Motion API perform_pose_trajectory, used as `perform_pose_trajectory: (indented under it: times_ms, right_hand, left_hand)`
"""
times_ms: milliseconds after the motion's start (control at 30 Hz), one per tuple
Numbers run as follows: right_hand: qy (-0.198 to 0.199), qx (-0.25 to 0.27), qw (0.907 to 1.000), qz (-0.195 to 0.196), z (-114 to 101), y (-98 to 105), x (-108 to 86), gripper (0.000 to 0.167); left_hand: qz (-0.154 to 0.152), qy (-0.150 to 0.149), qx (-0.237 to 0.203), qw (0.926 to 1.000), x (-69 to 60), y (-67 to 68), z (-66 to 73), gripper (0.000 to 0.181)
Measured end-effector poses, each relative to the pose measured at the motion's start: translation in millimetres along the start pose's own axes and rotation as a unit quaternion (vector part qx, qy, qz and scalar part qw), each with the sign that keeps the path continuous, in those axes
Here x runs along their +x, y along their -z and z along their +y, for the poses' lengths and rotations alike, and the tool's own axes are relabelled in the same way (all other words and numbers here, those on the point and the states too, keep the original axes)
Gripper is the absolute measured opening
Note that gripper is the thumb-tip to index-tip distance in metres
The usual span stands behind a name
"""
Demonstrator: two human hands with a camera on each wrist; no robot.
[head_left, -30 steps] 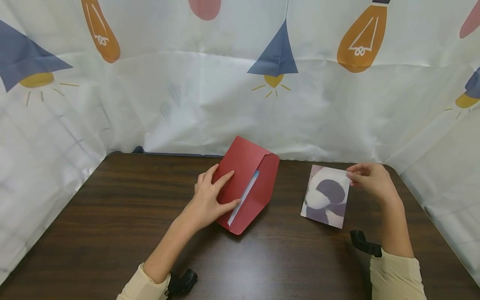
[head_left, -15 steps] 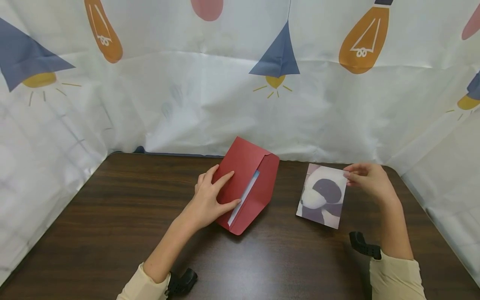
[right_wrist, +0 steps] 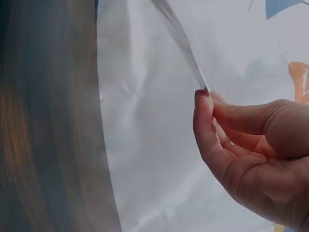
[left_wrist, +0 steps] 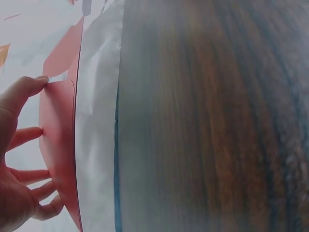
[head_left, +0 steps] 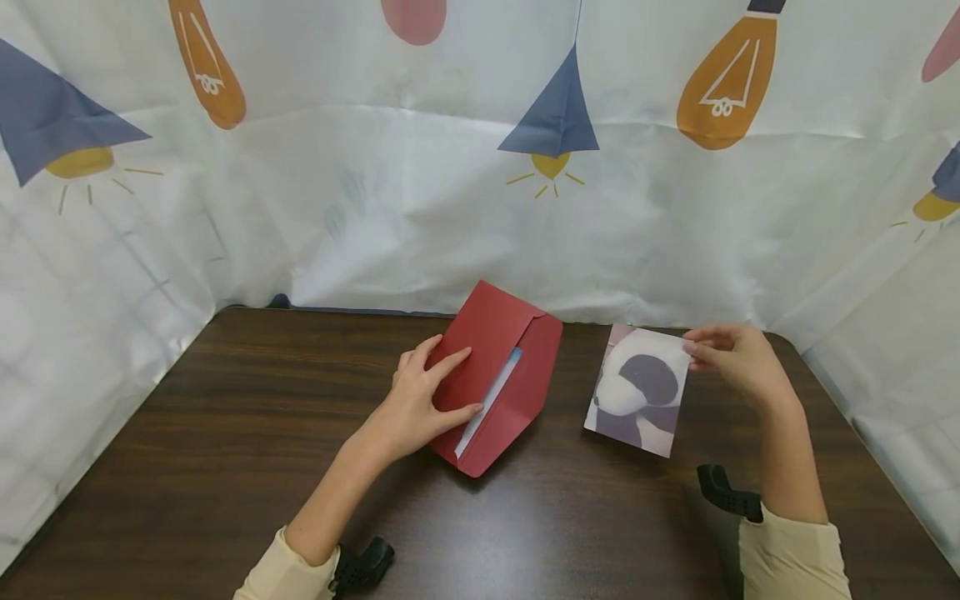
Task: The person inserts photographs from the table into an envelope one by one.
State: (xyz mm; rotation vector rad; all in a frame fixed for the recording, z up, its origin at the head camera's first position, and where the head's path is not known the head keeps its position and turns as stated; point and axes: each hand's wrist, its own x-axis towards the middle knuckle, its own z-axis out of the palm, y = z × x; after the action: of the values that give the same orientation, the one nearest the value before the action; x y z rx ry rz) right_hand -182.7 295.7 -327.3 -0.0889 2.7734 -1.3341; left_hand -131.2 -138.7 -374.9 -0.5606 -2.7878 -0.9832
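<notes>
A red envelope (head_left: 480, 333) is raised above the table at a slant, its flap open to the right. Through its mouth shows a strip of pale bluish-white paper (head_left: 491, 400). My left hand (head_left: 420, 400) holds the envelope from the left, thumb at the mouth's edge and fingers spread over the front and left side. The left wrist view shows the envelope (left_wrist: 59, 130) nearly side-on. My right hand (head_left: 738, 358) pinches the upper right corner of a photo card (head_left: 637, 392) with a purple and white picture. Seen from the right wrist, the card (right_wrist: 181, 36) is almost edge-on.
A dark wood-grain table (head_left: 225, 467) lies under both hands. Behind it hangs a white curtain (head_left: 337, 217) printed with lamps and bulbs, close to the table's back edge. Black wrist mounts (head_left: 363, 567) sit by the sleeves.
The right hand has brought the photo card slightly left, toward the envelope. The envelope has shifted a little right and down in the left hand's hold.
</notes>
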Motion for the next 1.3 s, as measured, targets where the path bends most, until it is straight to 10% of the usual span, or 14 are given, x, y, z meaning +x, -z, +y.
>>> perform_pose_trajectory:
  times_ms: [1300]
  right_hand:
    - [0.011,0.075,0.9966,-0.034,-29.4,-15.3,-4.4,0.037]
  left_hand:
    - [0.016,0.009,0.001,0.9998,-0.2,-2.9,-3.4,0.072]
